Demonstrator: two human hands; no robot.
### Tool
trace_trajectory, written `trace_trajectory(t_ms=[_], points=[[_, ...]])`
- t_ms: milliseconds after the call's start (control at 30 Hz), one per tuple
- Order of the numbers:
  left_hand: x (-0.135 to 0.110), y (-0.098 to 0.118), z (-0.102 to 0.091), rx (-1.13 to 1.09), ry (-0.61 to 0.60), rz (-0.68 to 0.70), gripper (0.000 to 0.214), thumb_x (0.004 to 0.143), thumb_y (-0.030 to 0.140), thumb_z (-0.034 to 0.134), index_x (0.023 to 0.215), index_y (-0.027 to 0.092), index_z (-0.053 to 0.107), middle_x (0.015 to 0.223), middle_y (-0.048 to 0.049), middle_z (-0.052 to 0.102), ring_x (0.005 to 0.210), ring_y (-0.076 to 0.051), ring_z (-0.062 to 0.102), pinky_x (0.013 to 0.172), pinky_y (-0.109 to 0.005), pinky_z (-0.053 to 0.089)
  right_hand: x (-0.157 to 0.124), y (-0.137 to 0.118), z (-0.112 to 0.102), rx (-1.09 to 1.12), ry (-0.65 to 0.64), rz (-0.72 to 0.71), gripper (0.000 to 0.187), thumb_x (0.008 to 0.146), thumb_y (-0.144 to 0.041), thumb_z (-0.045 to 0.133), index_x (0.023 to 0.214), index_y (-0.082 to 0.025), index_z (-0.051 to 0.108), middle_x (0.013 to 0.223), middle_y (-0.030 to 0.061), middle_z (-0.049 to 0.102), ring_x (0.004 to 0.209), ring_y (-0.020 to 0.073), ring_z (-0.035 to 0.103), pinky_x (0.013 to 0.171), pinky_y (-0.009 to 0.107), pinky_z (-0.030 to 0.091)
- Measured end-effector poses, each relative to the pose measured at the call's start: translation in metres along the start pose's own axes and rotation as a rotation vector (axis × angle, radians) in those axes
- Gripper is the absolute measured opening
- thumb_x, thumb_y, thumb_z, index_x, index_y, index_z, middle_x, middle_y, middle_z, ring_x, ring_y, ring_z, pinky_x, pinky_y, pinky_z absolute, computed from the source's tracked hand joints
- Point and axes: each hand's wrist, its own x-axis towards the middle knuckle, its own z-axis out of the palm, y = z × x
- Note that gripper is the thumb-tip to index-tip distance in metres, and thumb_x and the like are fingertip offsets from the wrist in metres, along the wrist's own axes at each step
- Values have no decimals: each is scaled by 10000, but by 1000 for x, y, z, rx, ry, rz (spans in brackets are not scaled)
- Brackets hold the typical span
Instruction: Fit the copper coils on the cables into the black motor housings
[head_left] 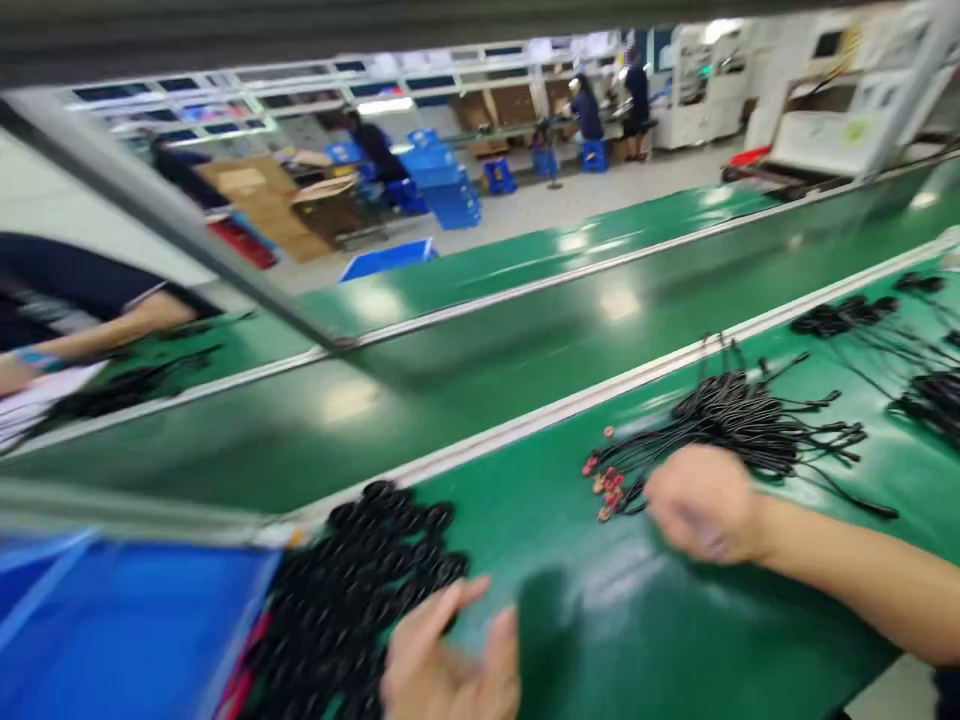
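My left hand (454,662) is at the bottom of the head view, blurred, thumb and fingers apart and nothing visible between them. It is at the right edge of a heap of small black ring-shaped parts (367,580). My right hand (701,505) is curled closed in front of a bundle of thin black cables (742,415); motion blur and the turned fingers hide what they hold. Reddish, copper-coloured cable ends (611,485) lie just left of that hand. All of this rests on a green work surface (525,520).
A blue bin (142,620) stands at lower left beside the rings. More black cable bundles (847,315) lie at the right. A pale rail (525,425) borders a green conveyor belt (480,360). Across it, a co-worker's arm (112,330) reaches over cables; a slanted metal post (172,220) stands nearby.
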Motion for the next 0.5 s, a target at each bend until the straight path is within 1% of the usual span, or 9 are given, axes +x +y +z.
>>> trace_trajectory(t_ms=[33,67,100,133,167,233,333,400,500], points=[[-2,5,4,33,-58,51,572,853,411,746,1377,265,569,1102,-105,743,996,-336,751,845,-542,646,-17,16,-17,-34,21,133,158,1002,-200,533,1126,-235,626,953,45,770,843,178,723,791,356,568],[-2,11,10,56,-179,97,611,878,418,746,1418,230,532,1226,-151,709,1133,-354,715,942,-560,619,-33,31,-31,-67,31,234,215,995,-165,549,1190,-235,607,1050,72,772,956,210,731,897,410,558],[-2,18,18,64,-290,130,672,890,432,747,1466,209,482,1348,-188,654,1255,-369,659,1024,-577,581,-49,45,-42,-99,30,308,200,993,-175,575,1180,-244,593,1131,91,764,1094,257,717,1008,486,515],[-1,24,27,69,-406,146,755,894,443,753,1524,200,413,1457,-211,584,1379,-386,572,1100,-596,529,-65,56,-52,-116,10,358,145,986,-224,622,1121,-245,573,1205,114,750,1218,316,676,1091,570,452],[2,31,37,74,-515,145,860,872,458,783,1568,201,347,1541,-220,512,1479,-403,468,1160,-617,469,-81,64,-59,-118,-17,388,190,961,-315,687,1065,-242,545,1263,143,730,1296,379,631,1128,643,402],[11,41,58,70,-693,171,1072,791,521,853,1619,206,250,1651,-234,377,1584,-442,277,1231,-668,345,-111,74,-69,-133,-151,442,406,889,-535,751,1030,-260,488,1416,156,656,1416,437,526,1196,717,320],[31,51,96,36,-888,271,1264,683,620,899,1654,224,194,1737,-229,208,1629,-466,62,1283,-708,139,-143,86,-71,-154,-265,469,510,824,-596,796,1045,-275,468,1522,163,571,1491,450,432,1247,722,269],[44,55,123,19,-966,355,1363,617,667,911,1668,216,169,1747,-236,171,1628,-474,11,1282,-717,57,-152,97,-68,-124,-276,458,520,821,-572,809,1062,-274,458,1572,168,516,1502,444,419,1237,723,302],[58,58,153,51,-1012,412,1306,679,709,829,1666,163,172,1673,-255,353,1615,-472,146,1281,-709,82,-152,119,-65,-77,-284,426,480,861,-520,788,1084,-269,444,1600,168,479,1491,394,456,1178,656,443]])
